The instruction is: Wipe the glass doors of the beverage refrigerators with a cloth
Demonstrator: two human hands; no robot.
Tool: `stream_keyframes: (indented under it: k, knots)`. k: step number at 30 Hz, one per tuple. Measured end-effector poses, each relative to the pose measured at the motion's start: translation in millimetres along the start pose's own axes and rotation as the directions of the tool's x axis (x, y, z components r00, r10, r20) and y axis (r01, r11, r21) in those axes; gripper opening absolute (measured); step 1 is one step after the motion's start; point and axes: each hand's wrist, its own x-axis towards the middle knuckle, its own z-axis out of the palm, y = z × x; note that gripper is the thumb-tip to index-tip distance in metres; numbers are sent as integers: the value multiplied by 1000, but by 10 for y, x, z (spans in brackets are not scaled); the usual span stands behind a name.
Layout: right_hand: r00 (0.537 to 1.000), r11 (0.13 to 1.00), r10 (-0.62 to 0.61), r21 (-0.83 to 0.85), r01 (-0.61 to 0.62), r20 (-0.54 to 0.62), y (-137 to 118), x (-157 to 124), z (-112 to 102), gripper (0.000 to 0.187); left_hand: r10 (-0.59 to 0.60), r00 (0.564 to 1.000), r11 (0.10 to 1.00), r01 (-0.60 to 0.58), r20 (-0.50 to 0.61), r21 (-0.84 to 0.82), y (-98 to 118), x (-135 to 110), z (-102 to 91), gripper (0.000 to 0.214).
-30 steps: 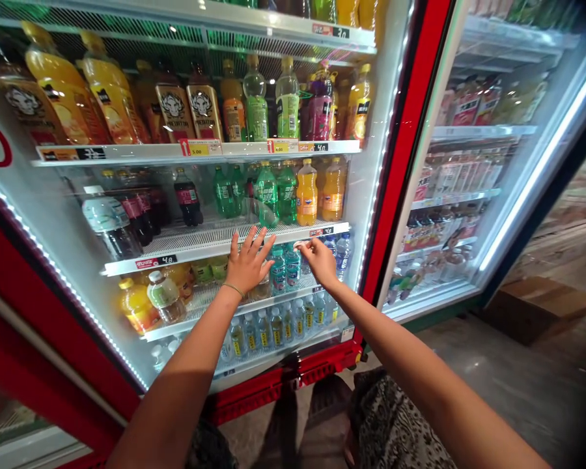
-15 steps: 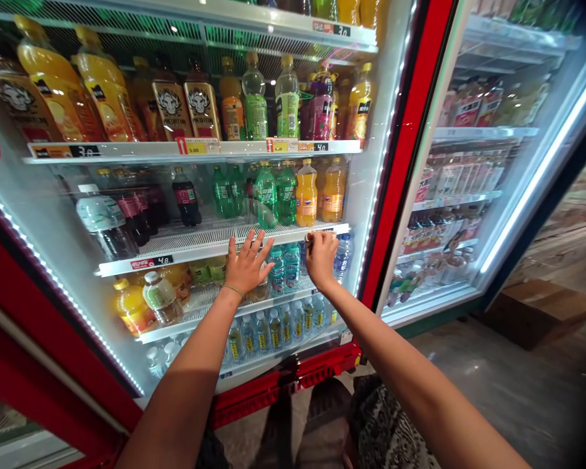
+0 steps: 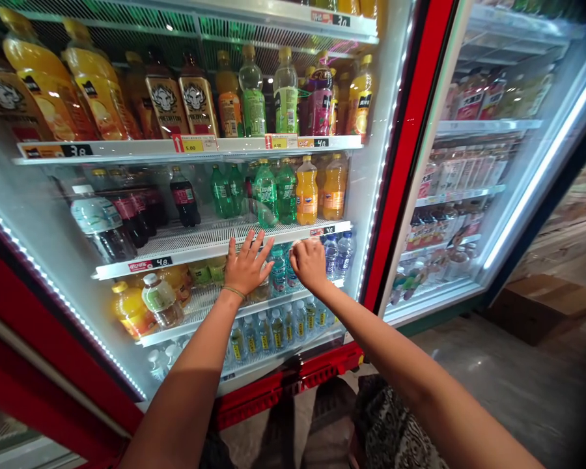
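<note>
My left hand is spread flat, fingers pointing up, apparently against the glass door of a drinks fridge. It holds nothing, and a thin band circles its wrist. To its right, my right hand is closed, with the fingers curled down in front of the glass. A small pale bit shows at its fingertips, too little to name. Behind the hands run the front edge of a shelf and, below it, teal-labelled bottles. Green soda bottles and orange soda bottles stand just above.
A red door frame borders the fridge on the right. Beyond it is a second lit fridge with more drinks. A cardboard box sits on the grey floor. A red base runs along the bottom.
My right hand has moved left, closer to my left hand, uncovering a price tag and blue-labelled bottles. It stays closed. My left hand keeps its place, and the view has shifted slightly.
</note>
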Motion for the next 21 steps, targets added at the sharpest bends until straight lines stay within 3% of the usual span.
stream_keyframes:
  k: [2,4,6,7,9,11,15,18,19,21]
  knots:
    - [992,992,-116,47,114,49,31,37,-16,18,-2,1000,1000,2,3,-4,-6,-8,6,74]
    - [996,996,42,80,-36,-84,89,78,-43,21,4,1000,1000,-4,-5,6,-9,-13,10,73]
    - [951,972,220,127,-196,-216,134,97,-61,27,9,1000,1000,-8,-15,12,-10,-15,12,73]
    - [951,971,222,142,-195,-217,144,94,-63,28,7,1000,1000,-7,-17,8,-9,-15,14,73]
    - [993,988,61,145,-46,-103,146,70,-55,26,-1,1000,1000,1,-12,-9,-7,-15,15,73]
    - [997,987,-74,142,76,-19,139,39,-42,24,-10,1000,1000,10,-7,-23,-6,-15,17,74]
    - [996,994,-14,109,24,-91,121,8,-29,28,1,1000,1000,-1,-21,-8,-8,-16,20,74]
    - [977,972,-204,129,196,54,114,12,-34,26,8,1000,1000,-8,-17,7,-9,-16,13,74]
    - [976,971,-209,134,199,64,120,17,-37,26,6,1000,1000,-6,-10,4,-9,-17,9,74]
    - [998,992,-29,121,35,-51,144,24,-39,26,-1,1000,1000,1,5,-15,-10,-18,5,74]
